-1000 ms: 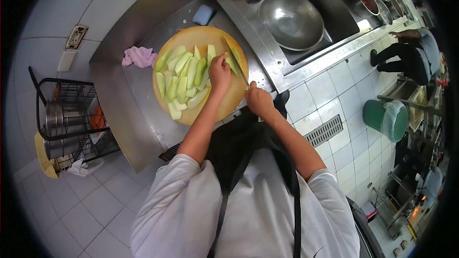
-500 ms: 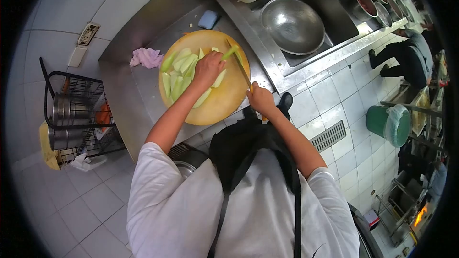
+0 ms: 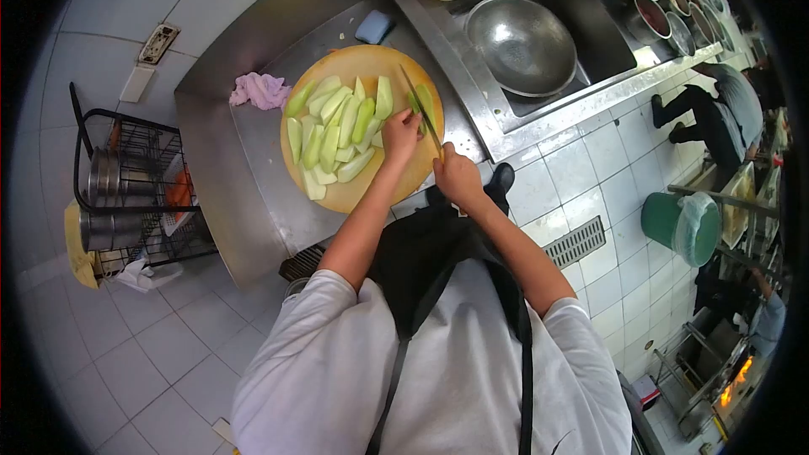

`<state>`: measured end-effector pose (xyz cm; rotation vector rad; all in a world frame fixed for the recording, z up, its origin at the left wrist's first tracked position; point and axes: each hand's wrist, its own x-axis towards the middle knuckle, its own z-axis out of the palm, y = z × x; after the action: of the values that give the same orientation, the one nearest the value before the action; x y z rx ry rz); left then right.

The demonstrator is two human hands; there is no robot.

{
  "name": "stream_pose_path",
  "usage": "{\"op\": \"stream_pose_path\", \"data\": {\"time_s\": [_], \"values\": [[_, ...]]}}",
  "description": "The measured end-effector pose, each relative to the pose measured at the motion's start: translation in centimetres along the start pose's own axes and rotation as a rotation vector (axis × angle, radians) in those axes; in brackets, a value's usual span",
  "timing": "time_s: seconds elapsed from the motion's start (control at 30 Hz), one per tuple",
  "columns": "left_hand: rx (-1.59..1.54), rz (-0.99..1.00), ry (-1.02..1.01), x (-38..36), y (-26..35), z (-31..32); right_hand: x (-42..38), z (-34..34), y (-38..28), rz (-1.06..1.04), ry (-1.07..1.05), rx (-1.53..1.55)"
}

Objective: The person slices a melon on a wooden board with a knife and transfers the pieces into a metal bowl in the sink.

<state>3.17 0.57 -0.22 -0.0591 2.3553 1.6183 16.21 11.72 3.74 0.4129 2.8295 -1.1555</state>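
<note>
A round yellowish cutting board [image 3: 337, 59] lies on the steel counter. Pale green vegetable pieces [image 3: 339, 125] cover its left and middle part. My right hand [image 3: 459, 175] is closed round the handle of a long knife [image 3: 419, 104], whose blade points up and left across the board's right side. Just left of the blade is my left hand [image 3: 403, 135], its fingers bent close together at the knife; whether they pinch anything is too small to tell. Another green piece [image 3: 425, 103] lies at the right side of the blade.
A pink cloth [image 3: 259, 91] and a blue sponge [image 3: 373, 27] lie on the counter. A large metal bowl [image 3: 521, 46] sits in the sink. Metal bowls line the far right counter. A wire rack [image 3: 152, 194] stands left. Another person [image 3: 729, 109] bends over at upper right.
My left hand has moved off the vegetable pieces, right and down to beside the knife. More of the cut pieces now show. My right hand has stayed on the knife.
</note>
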Motion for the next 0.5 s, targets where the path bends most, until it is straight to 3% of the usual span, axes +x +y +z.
{"op": "stream_pose_path", "data": {"time_s": [0.13,0.5], "values": [[-0.249,-0.178,-0.082,0.5,-0.3,0.2,-0.1,-0.9,-0.4,-0.011,0.014,-0.04],[-0.439,-0.184,0.023,-0.3,-0.5,1.0,0.0,-0.9,-0.7,0.021,0.006,-0.003]]}}
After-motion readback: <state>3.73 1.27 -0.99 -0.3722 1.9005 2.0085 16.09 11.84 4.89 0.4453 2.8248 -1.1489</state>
